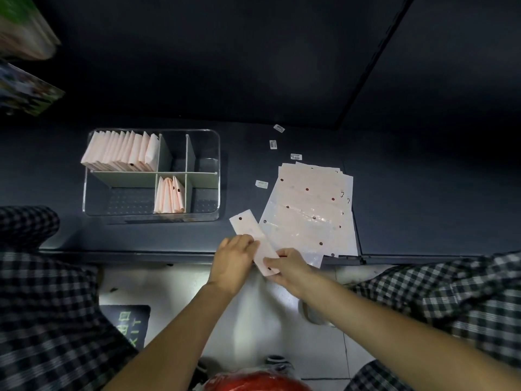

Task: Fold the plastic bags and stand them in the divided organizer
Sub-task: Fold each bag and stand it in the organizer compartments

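Plainly, the bag (255, 239) in work is already a long narrow strip, pale pink with dark punched holes, lying slantwise at the table's (408, 193) near edge in the lower middle of the frame, its lower end hanging past the edge. The left hand (232, 262) lies against the strip's left side about midway, fingers curled onto it. The right hand (290, 268) pinches the lower end between thumb and fingers.

It looks like thin film: very light, limp and probably slick, so it should bend wherever it is unsupported and slide over the dark table at a light push. A crease will likely spring back unless pressed flat. Holding is best at the ends and along the folded edges, one hand pinning the middle while the other brings an end over; a pinch at one corner alone would let the layers fan apart.

Just right of the strip, touching or overlapping it, lies the stack (310, 210) of flat unfolded bags. The clear organizer (217, 153), left of centre, holds folded bags (124, 150) upright in its upper left compartment and a few more in the lower middle one. The other compartments look empty. Small labels (261, 184) lie scattered between organizer and stack.
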Demonstrator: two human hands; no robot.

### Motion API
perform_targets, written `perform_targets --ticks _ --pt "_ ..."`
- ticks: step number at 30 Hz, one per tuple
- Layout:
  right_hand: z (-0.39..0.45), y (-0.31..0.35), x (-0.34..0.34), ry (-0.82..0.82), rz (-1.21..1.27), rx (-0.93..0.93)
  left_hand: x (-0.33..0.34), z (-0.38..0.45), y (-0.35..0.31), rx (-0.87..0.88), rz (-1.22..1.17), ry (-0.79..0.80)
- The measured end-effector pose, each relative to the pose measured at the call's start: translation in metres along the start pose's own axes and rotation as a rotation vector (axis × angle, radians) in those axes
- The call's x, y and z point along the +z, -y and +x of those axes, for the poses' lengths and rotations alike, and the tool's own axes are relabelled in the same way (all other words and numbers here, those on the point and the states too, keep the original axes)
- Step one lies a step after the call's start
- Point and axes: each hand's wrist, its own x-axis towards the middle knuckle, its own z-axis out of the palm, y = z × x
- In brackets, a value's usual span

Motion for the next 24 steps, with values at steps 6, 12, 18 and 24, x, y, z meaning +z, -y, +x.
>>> perform_targets --ticks 6,12,18,24 --pt "0.009 0.005 -0.03 -0.101 -1.078 -0.69 0.001 -0.016 0.012 -0.058 -0.015 -0.009" --pt "0.028 0.005 -0.034 0.262 -1.43 -0.955 0.002 -0.026 0.004 -0.194 -0.182 -0.049" --pt "0.032 0.005 -0.012 0.047 -1.164 -0.969 0.003 -0.029 0.012 -0.287 -0.212 -0.062" --pt "0.033 0.021 0.001 -0.042 -0.881 -0.623 0.008 -0.019 0.023 -0.621 -0.272 -0.032"
